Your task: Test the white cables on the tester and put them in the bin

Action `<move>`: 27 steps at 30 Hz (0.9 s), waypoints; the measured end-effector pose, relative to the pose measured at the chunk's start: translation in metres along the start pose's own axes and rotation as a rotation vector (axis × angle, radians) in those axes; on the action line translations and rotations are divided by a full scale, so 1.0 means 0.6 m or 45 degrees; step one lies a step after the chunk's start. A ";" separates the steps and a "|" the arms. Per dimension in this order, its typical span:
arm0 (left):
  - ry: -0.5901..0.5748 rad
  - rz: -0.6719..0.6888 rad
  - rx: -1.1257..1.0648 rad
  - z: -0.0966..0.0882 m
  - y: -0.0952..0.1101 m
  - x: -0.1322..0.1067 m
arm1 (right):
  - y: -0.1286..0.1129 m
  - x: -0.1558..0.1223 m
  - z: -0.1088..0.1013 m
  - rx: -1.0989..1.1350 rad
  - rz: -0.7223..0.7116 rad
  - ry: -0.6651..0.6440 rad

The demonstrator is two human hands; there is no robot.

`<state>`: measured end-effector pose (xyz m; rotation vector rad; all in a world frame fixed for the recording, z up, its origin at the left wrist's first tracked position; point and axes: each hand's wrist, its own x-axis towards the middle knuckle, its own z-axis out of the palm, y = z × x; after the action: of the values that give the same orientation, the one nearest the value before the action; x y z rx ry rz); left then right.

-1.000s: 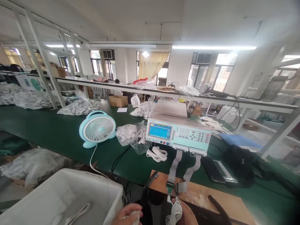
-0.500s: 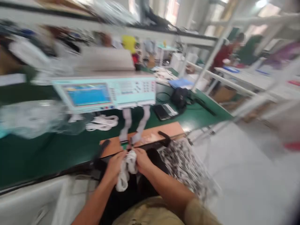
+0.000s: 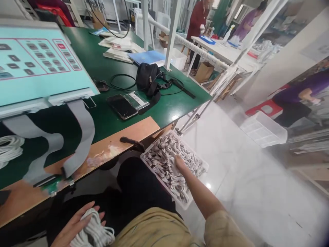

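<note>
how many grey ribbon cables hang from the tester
2. One ribbon cable drops from the right slot of the tester to the green board at the bench edge. The other ribbon cable curves down left of it. More could lie beyond the left frame edge.

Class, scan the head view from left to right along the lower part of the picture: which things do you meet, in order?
Left hand holding a white cable bundle → grey ribbon cable → right hand in the tray of white cables → white crate on the floor.
</note>
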<state>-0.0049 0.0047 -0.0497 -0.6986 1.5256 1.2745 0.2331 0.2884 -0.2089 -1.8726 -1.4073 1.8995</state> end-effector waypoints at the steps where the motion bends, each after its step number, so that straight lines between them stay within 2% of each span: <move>1: 0.005 -0.001 -0.003 0.004 0.001 0.001 | 0.021 0.020 -0.032 -0.186 -0.023 0.147; 3: 0.014 0.007 -0.007 0.016 0.001 0.001 | 0.062 0.047 -0.079 -0.500 -0.089 0.256; 6: -0.032 0.083 0.011 0.041 0.000 -0.001 | 0.100 0.060 -0.105 -0.846 -0.169 0.215; 9: -0.044 0.133 0.032 0.063 -0.001 -0.003 | 0.086 0.051 -0.089 -1.003 -0.264 0.191; 12: -0.104 0.179 -0.056 0.076 -0.003 0.001 | 0.023 0.014 -0.032 -0.924 -0.502 0.119; 15: -0.226 0.179 -0.148 0.082 -0.005 0.008 | -0.047 -0.065 0.053 -0.684 -0.779 -0.317; 16: -0.254 0.179 -0.149 0.084 -0.007 0.009 | -0.066 -0.099 0.083 -0.559 -0.855 -0.543; 17: -0.286 0.191 -0.129 0.085 -0.008 0.010 | -0.080 -0.134 0.113 -0.268 -0.865 -0.874; 18: -0.310 0.231 -0.075 0.086 -0.010 0.009 | -0.090 -0.166 0.141 -0.068 -0.819 -1.135; 20: -0.333 0.437 0.193 0.085 -0.012 0.007 | -0.095 -0.215 0.191 0.204 -0.679 -1.457; 22: -0.328 0.746 0.600 0.078 -0.011 0.005 | -0.085 -0.240 0.225 0.369 -0.584 -1.488; 24: -0.297 0.986 0.909 0.065 -0.009 0.004 | -0.069 -0.245 0.243 0.502 -0.373 -1.449; 27: -0.223 1.130 1.049 0.036 -0.010 0.004 | -0.050 -0.237 0.245 0.743 0.006 -1.392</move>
<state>0.0067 0.0238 -0.0531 0.6754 2.0678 1.0798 0.1270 0.1373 -0.1164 -0.5289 -0.7574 3.0438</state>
